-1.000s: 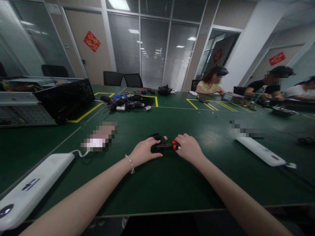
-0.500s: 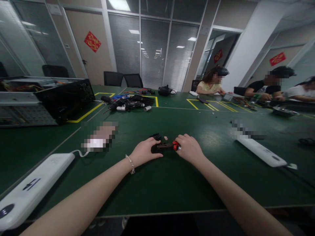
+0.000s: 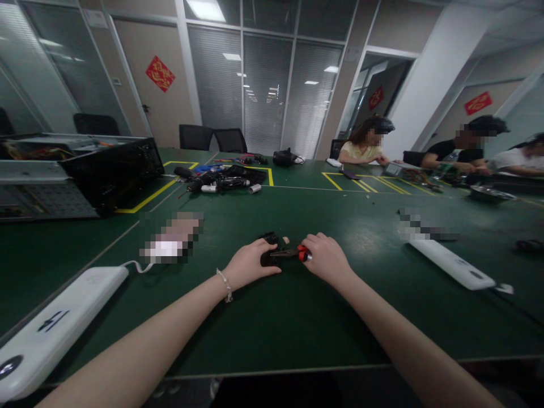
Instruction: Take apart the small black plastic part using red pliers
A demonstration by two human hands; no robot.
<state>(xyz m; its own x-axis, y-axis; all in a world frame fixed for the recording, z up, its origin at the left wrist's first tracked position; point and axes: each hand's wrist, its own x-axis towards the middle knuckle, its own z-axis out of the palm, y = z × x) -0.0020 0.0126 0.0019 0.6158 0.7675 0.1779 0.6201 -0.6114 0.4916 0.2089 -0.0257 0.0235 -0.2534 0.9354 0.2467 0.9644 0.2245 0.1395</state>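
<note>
At the middle of the green table (image 3: 297, 317), my left hand (image 3: 251, 258) is closed on a small black part (image 3: 268, 259), its thumb and fingers on either side. My right hand (image 3: 326, 255) grips pliers (image 3: 302, 253) by their red handles. The dark jaws point left and reach the black part; whether they pinch it I cannot tell. Another piece of black material (image 3: 269, 236) shows just beyond my left fingers. A small pinkish scrap (image 3: 286, 240) lies on the table behind the jaws.
A white power bank (image 3: 63, 323) is cabled to a phone (image 3: 174, 238) at left, with an opened computer case (image 3: 106, 175) behind. Black tools and parts (image 3: 225, 178) are heaped farther back. Another white power bank (image 3: 450, 260) lies right. Several people sit at far right.
Both hands and the pliers stay almost in place. The view shifts very slightly.
</note>
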